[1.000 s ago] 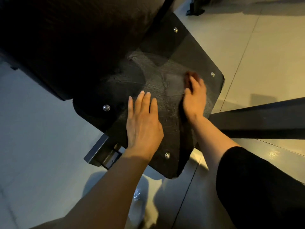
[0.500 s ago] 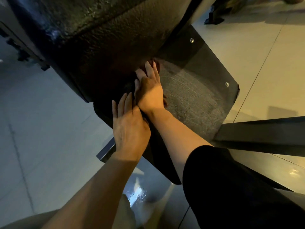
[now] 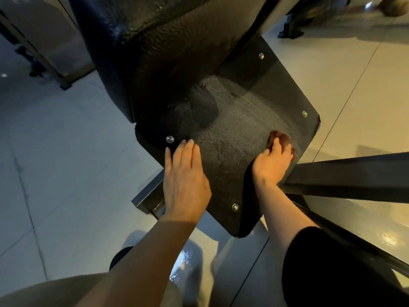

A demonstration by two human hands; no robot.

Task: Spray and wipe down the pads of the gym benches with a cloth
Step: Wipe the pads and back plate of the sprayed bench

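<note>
Step in hand: wiping the flat seat pad (image 3: 232, 129) w/ the cloth (image 3: 280, 138).

Right hand (image 3: 273, 166) is pressing the reddish-brown cloth flat onto the pad's right side, close to the edge and just beside the dark frame bar (image 3: 354, 176). Grip state: fingers fairly straight, laid over the cloth, pushing rather than pinching; most of the cloth is hidden under the palm. Left hand (image 3: 184, 180) lies flat on the pad's left edge, fingers extended and together, holding nothing, fingertips near a bolt (image 3: 169, 139). Looks like bracing.

To do it well, imo:
- keep the palm flat, even pressure, overlapping strokes
- run right out to the corners and around the bolt heads, incl. the near one (image 3: 235, 206)
- smear marks show mid-pad, so the far corner under the upright back pad (image 3: 159, 63) prob needs another pass
- lift the left hand and do the strip under it too, otherwise it gets skipped
- watch knuckles vs the frame bar at the right edge

Vs 0.5 s ago: right hand + cloth were up at the junction under the back pad, crossing next to the left hand; now swept out to the right edge. Left hand approx same spot on the left edge. Cam view shifted a bit, more of the pad visible.
</note>
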